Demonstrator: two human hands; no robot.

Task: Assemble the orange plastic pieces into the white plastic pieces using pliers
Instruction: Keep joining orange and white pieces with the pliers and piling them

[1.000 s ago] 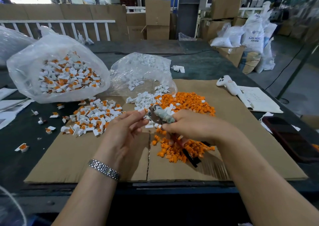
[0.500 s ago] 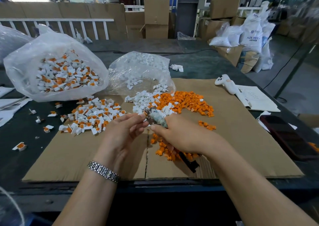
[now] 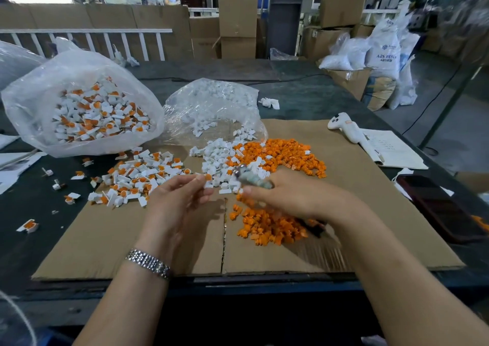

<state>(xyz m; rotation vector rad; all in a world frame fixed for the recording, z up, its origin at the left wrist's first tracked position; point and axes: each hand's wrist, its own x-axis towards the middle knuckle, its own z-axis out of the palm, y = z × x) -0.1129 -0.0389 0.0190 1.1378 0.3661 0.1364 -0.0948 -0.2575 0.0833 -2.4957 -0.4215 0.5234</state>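
Since the earlier frame, an assembled piece (image 3: 207, 177) has been drawn leftward, pinched in the left hand (image 3: 177, 202). Pliers (image 3: 251, 180) are gripped by the right hand (image 3: 288, 196), above orange pieces (image 3: 270, 226) on cardboard (image 3: 344, 213).

Cardboard sheet (image 3: 370, 200) on dark table (image 3: 31, 213). White handheld device (image 3: 344, 126) by a paper form (image 3: 391, 150) at right; black phone (image 3: 436, 208) nearer. Boxes (image 3: 236, 28), white sacks (image 3: 383, 52) behind.

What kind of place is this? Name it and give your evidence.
Likely a small factory or warehouse assembly bench: stacked cardboard boxes, resin sacks, and a bag of assembled parts by loose orange pieces.
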